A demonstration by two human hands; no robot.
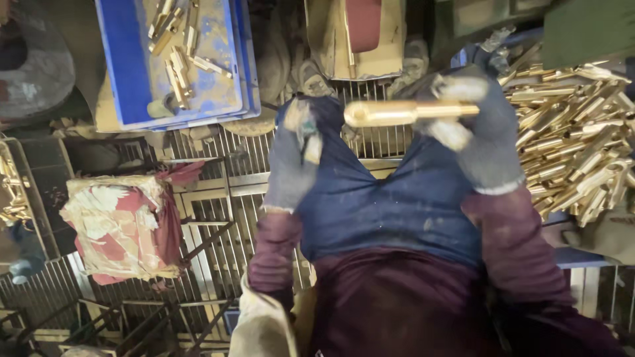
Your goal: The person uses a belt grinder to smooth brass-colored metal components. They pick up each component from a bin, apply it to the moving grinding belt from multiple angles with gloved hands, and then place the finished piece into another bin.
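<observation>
My right hand (476, 132), in a grey work glove, holds a long brass rod part (403, 112) level in front of me, its rounded end pointing left. My left hand (297, 152), also gloved in grey, hovers just left of that rounded end, fingers curled around a small dark object that I cannot make out. Both hands are above my lap, which is covered by blue cloth. A heap of similar brass parts (575, 139) lies at my right, close to the right hand.
A blue plastic tray (132, 73) with several brass parts stands at the upper left. A red-and-white wrapped block (122, 225) sits on the metal grating floor (211, 218) at left. More brass pieces (10, 192) lie at the far left edge.
</observation>
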